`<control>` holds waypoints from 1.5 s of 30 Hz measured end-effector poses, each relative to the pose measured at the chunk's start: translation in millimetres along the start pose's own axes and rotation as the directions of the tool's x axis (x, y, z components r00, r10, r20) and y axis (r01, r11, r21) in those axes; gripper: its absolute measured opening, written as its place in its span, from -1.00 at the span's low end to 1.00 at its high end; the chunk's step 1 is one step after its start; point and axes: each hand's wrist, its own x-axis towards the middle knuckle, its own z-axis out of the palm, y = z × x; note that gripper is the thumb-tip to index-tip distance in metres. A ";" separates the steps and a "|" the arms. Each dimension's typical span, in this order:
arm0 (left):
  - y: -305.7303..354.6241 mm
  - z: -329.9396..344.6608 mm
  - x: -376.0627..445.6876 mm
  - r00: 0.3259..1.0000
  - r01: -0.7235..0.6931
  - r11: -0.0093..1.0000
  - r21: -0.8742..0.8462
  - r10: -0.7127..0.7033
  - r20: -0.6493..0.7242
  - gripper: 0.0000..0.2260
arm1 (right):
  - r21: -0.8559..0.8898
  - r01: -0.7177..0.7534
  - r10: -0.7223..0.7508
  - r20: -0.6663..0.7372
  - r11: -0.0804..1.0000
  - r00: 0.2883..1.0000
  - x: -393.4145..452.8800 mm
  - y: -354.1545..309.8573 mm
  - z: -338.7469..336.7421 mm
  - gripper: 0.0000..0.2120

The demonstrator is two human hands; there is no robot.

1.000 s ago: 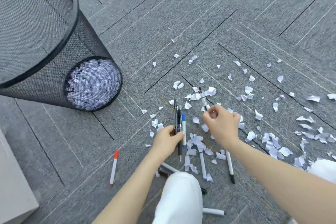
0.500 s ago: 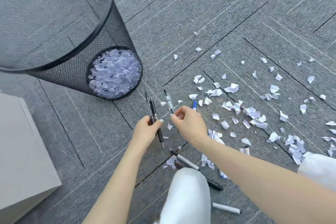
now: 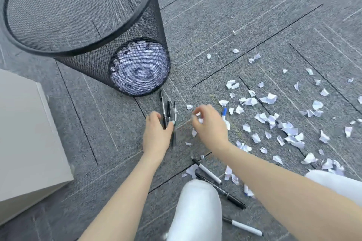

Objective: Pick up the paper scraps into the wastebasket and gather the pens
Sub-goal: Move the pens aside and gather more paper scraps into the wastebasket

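Observation:
My left hand point(image 3: 156, 135) grips a bundle of three pens point(image 3: 168, 110), their tips pointing up toward the wastebasket. My right hand point(image 3: 210, 125) hovers just right of the bundle with loosely curled fingers and nothing plainly held. A blue-capped pen point(image 3: 224, 114) lies on the carpet behind that hand. Three more pens lie near my knee: a white one with a black cap point(image 3: 207, 172), a black one point(image 3: 225, 193) and a white marker point(image 3: 243, 226). The black mesh wastebasket point(image 3: 82, 50) stands at the upper left with paper scraps in its bottom point(image 3: 140, 68). Several loose scraps point(image 3: 269, 99) are scattered to the right.
A white box point(image 3: 29, 133) stands on the grey carpet at the left. My knee in white trousers point(image 3: 195, 213) is at the bottom centre, and a second white-clad leg point(image 3: 337, 184) at the right edge.
My right hand carried a clear pen leftward and let it go into the bundle that my left hand holds. Both hands moved closer to the wastebasket.

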 end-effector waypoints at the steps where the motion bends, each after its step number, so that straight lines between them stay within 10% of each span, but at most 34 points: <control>1: 2.9 1.2 -4.8 0.998 -0.046 0.998 0.031 0.047 -0.042 -0.73 | -0.067 0.021 -0.027 -0.090 0.998 0.996 1.3 8.9 -6.3 -0.84; 13: 29.0 46.1 -15.7 0.901 -0.430 0.900 0.072 0.422 0.104 -0.63 | -0.400 0.100 -0.138 -0.068 0.911 0.988 -25.7 68.7 -26.6 -0.89; 19: 33.9 61.4 2.4 0.860 -0.482 0.848 0.220 0.410 0.305 -0.43 | -0.399 0.523 -0.487 0.197 0.753 0.851 -62.4 85.1 -15.2 -0.95; 25: 33.1 77.3 -1.1 0.821 -0.557 0.759 0.337 0.442 0.362 -0.36 | -0.365 0.355 -0.356 0.068 0.860 0.932 -67.5 102.2 -20.7 -0.89; 32: 75.8 87.5 4.8 0.430 -0.849 0.526 -0.056 0.748 0.506 -0.48 | -0.285 0.078 -0.142 -0.211 0.955 0.967 -49.3 109.9 -53.9 -0.78; 39: 119.6 70.0 83.0 0.767 -0.641 0.767 0.040 0.641 0.006 -0.69 | -0.205 -0.159 0.098 -0.277 0.966 0.956 -71.8 140.4 -75.4 -0.87; 42: 136.5 70.9 128.1 0.903 -0.428 0.887 0.171 0.409 0.133 -0.48 | -0.195 -0.165 0.097 -0.318 0.967 0.943 -81.2 148.4 -78.9 -0.74; 45: 143.4 75.9 135.2 0.870 -0.480 0.850 0.219 0.428 0.246 -0.43 | -0.195 -0.141 0.075 -0.310 0.971 0.948 -82.2 150.1 -79.4 -0.71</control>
